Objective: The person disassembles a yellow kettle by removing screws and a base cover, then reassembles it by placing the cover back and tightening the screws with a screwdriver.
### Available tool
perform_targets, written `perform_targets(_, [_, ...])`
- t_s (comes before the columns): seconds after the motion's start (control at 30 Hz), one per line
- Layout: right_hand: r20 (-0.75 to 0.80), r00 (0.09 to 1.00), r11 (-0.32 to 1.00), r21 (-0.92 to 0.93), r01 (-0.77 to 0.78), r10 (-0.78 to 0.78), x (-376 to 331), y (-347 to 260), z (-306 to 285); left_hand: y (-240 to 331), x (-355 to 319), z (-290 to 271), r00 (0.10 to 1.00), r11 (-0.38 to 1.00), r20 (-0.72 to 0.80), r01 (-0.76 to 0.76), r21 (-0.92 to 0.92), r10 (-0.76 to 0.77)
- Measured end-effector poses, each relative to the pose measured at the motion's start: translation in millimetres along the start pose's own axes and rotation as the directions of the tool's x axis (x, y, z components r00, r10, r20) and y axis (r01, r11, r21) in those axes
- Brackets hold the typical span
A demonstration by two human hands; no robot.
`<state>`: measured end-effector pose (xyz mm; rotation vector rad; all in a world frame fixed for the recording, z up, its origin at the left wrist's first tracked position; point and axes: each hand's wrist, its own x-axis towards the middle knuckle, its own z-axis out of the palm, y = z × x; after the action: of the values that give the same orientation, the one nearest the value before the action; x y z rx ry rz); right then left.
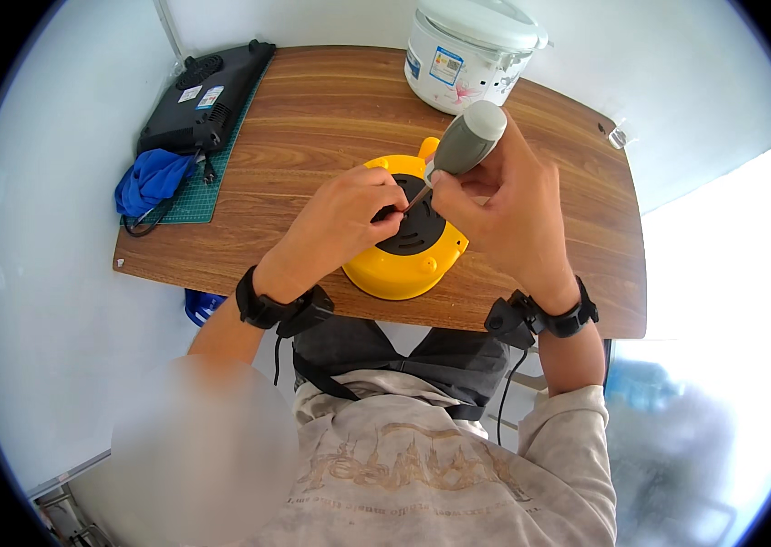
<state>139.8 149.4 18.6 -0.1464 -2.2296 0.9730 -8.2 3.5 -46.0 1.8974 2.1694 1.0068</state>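
Note:
A round yellow appliance with a black slotted plate in its middle lies on the table near the front edge. Above it my right hand grips a screwdriver with a grey handle and a white end cap. The screwdriver is tilted, its thin shaft running down and left to the black plate. My left hand reaches over the appliance's left side, its fingers pinched together close to the shaft's tip. What those fingers hold, if anything, is too small to see.
A white rice cooker stands at the back right of the wooden table. Back left, a black flat appliance and a blue cloth rest on a green cutting mat. Walls border the table.

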Motion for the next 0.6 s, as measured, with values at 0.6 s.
perform_targets(0.6, [0.084,0.996,0.997,-0.081,-0.004,0.011,-8.7,-11.2,-11.2,-0.5,2.1,-3.7,0.999,0.998,0.023,-0.035,-0.046,0.036])
